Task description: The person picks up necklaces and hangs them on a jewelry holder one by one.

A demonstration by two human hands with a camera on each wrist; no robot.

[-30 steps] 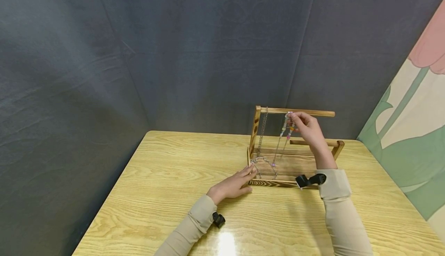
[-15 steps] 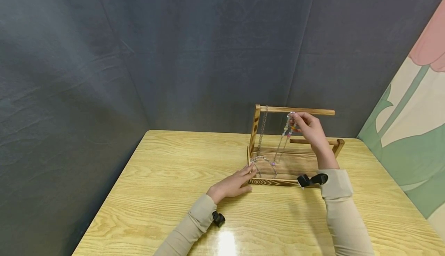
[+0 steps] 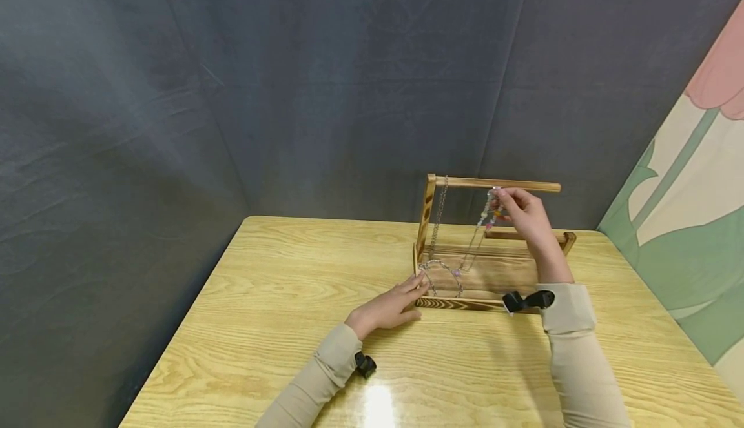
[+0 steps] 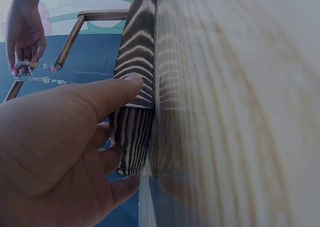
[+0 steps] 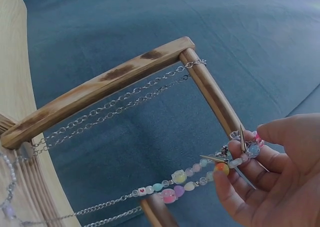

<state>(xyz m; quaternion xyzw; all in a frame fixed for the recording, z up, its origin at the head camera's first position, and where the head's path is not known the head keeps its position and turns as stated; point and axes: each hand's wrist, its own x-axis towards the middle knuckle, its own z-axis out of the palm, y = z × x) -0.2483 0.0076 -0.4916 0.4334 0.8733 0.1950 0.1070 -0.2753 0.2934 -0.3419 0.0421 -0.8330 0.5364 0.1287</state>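
A wooden jewelry stand [image 3: 465,305] has a tray base, a tall upper bar [image 3: 494,184] and a lower bar at the right. My left hand [image 3: 389,306] holds its front left corner; in the left wrist view the thumb [image 4: 117,93] presses the front wall and the fingers bend round the end. Just under the upper bar, my right hand [image 3: 527,216] pinches a beaded necklace [image 5: 179,176] at its colorful beads. Its silver chain slants down to the tray, where a pale purple bead [image 3: 456,274] sits. In the right wrist view two gold spikes stick out near the fingertips.
A silver chain necklace [image 3: 440,212] hangs from the upper bar's left end. A beaded strand [image 3: 440,264] lies at the tray's left side. The lower bar [image 3: 504,236] ends free, behind the right wrist. A dark curtain [image 3: 349,92] stands behind the wooden table [image 3: 290,273].
My right hand has shifted slightly to the right along the upper bar, drawing the beaded necklace's top with it, so its chain slants more. The left hand has stayed at the corner.
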